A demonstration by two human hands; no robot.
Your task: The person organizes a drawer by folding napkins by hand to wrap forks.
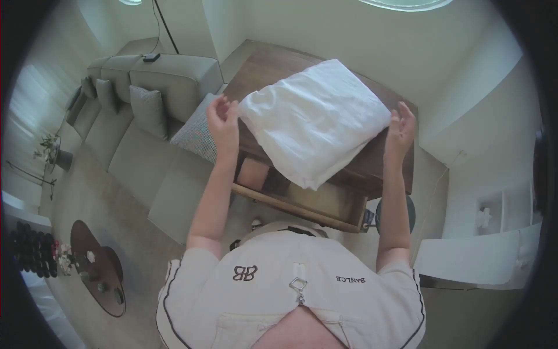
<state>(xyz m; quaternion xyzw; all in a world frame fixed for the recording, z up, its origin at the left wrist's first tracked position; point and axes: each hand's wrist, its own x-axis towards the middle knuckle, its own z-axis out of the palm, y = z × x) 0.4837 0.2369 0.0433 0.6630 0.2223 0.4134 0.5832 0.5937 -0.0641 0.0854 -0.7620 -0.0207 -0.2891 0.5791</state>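
Note:
A folded piece of white cloth (317, 116) lies over the brown wooden desk (256, 70), soft and creased, with its near corner hanging above the pulled-out drawer (331, 203). My left hand (223, 116) is raised at the cloth's left corner, fingers loosely bent and apart, fingertips right at its edge. At the opposite corner my right hand (401, 128) is up with thumb and fingers spread, close against the fabric's edge. Inside the drawer sits an orange-brown item (253, 173) at the left end.
A grey sofa (133, 151) with cushions runs along the left, and a patterned pillow (197, 131) stands beside the desk. A dark round stool seat (407, 215) is under my right forearm. White shelving (505, 209) stands at right; an oval brown table (99, 273) is at lower left.

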